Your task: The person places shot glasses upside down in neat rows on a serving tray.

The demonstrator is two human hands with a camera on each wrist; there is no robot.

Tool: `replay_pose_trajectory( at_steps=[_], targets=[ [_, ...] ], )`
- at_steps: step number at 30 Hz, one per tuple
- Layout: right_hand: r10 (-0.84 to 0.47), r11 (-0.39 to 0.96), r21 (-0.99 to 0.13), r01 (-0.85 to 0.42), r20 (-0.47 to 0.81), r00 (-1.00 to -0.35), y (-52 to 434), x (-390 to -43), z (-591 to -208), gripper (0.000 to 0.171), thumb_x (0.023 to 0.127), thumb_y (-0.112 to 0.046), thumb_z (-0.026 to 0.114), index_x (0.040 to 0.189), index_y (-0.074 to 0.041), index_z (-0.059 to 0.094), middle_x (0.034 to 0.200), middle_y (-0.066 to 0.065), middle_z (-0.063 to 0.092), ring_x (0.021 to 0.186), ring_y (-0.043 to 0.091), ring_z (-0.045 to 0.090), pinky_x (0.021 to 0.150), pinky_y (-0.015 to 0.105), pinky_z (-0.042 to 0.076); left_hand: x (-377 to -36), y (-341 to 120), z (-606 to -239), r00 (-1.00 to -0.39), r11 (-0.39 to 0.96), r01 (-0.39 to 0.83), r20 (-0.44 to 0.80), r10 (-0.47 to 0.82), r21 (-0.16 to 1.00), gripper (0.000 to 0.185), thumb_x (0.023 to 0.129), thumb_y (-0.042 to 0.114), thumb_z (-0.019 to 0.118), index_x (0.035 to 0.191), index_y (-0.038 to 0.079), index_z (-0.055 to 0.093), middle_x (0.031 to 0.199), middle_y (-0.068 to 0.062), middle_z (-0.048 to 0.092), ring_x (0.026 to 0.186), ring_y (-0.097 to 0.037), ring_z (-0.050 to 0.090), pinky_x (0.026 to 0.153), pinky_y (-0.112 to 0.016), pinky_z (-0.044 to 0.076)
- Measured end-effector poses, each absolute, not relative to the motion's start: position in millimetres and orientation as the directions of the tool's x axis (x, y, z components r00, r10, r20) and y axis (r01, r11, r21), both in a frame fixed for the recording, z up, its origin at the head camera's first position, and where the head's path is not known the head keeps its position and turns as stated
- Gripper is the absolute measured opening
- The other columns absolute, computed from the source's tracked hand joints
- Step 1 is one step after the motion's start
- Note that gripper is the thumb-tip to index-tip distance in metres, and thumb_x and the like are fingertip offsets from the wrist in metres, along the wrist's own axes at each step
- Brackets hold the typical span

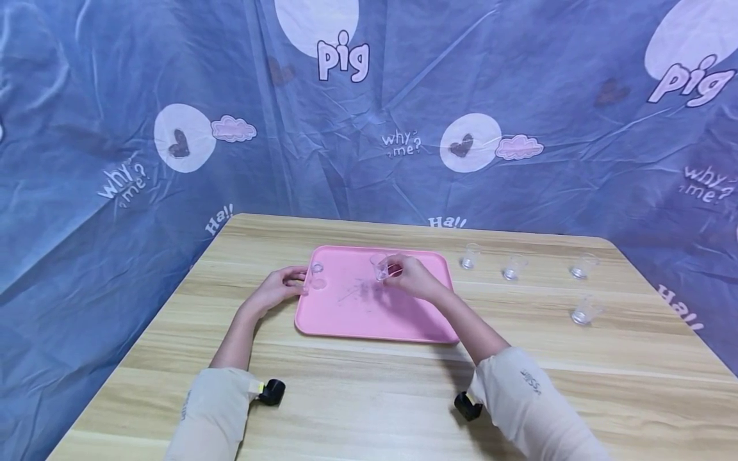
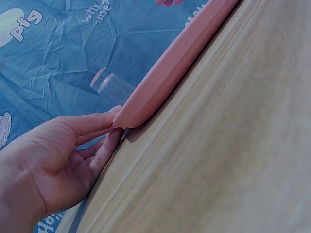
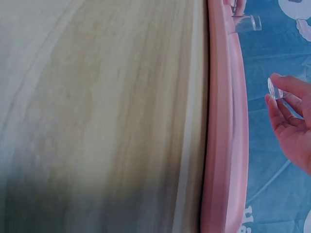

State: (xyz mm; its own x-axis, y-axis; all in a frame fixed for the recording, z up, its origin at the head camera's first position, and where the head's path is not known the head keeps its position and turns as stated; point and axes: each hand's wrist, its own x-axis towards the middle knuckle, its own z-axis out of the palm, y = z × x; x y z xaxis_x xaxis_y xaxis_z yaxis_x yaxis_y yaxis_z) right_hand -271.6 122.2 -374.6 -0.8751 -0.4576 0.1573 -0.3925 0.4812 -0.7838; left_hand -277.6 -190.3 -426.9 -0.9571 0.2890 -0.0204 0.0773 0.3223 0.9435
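A pink tray lies on the wooden table. My left hand rests on the table with fairly straight fingers against the tray's left edge; the left wrist view shows the fingertips at the tray's corner. Two small clear cups stand on the tray just beside that hand. My right hand pinches another small clear cup just over the tray's far middle. In the right wrist view that cup sits between the fingertips beyond the tray's rim.
Several more small clear cups stand on the table right of the tray: one near it, one further right, and two near the right edge. A blue printed cloth hangs behind the table.
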Motion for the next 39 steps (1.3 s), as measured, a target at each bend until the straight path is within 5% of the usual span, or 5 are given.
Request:
replay_pose_trajectory(
  at_steps=[10, 18, 33, 39],
  targets=[
    [-0.488, 0.382, -0.825, -0.417, 0.203, -0.849, 113, -282, -386, 0.030, 0.075, 0.002, 0.066, 0.104, 0.004, 0.057, 0.088, 0.009, 0.060, 0.084, 0.021, 0.058, 0.076, 0.028, 0.049, -276, -189, -424, -0.959, 0.326, 0.061, -0.035, 0.282, 0.943, 0.054, 0.083, 0.001, 0.063, 0.131, -0.008, 0.042, 0.116, -0.023, 0.052, 0.095, -0.024, 0.054, 0.077, -0.024, 0.048],
    [-0.379, 0.483, -0.813, -0.325, 0.141, -0.915, 99, -279, -379, 0.026, 0.075, 0.007, 0.063, 0.098, 0.006, 0.051, 0.089, 0.014, 0.058, 0.084, 0.025, 0.055, 0.078, 0.030, 0.049, -274, -190, -423, -0.959, 0.326, 0.056, -0.040, 0.281, 0.944, 0.054, 0.083, 0.001, 0.063, 0.132, -0.007, 0.043, 0.117, -0.023, 0.052, 0.099, -0.027, 0.053, 0.078, -0.026, 0.049],
    [-0.335, 0.543, -0.740, -0.397, 0.242, -0.910, 88, -280, -379, 0.026, 0.080, 0.006, 0.063, 0.106, 0.007, 0.063, 0.096, 0.017, 0.058, 0.090, 0.030, 0.057, 0.080, 0.034, 0.049, -274, -187, -422, -0.961, 0.327, 0.055, -0.039, 0.275, 0.944, 0.053, 0.082, 0.000, 0.063, 0.131, -0.007, 0.044, 0.115, -0.022, 0.053, 0.094, -0.023, 0.054, 0.077, -0.026, 0.049],
    [-0.254, 0.486, -0.808, -0.332, 0.234, -0.939, 76, -284, -379, 0.027, 0.078, 0.006, 0.066, 0.104, 0.009, 0.061, 0.094, 0.018, 0.061, 0.089, 0.029, 0.057, 0.079, 0.032, 0.049, -274, -187, -422, -0.962, 0.322, 0.046, -0.045, 0.268, 0.946, 0.053, 0.082, 0.001, 0.064, 0.131, -0.006, 0.044, 0.115, -0.021, 0.053, 0.096, -0.025, 0.054, 0.077, -0.026, 0.049]
  ],
)
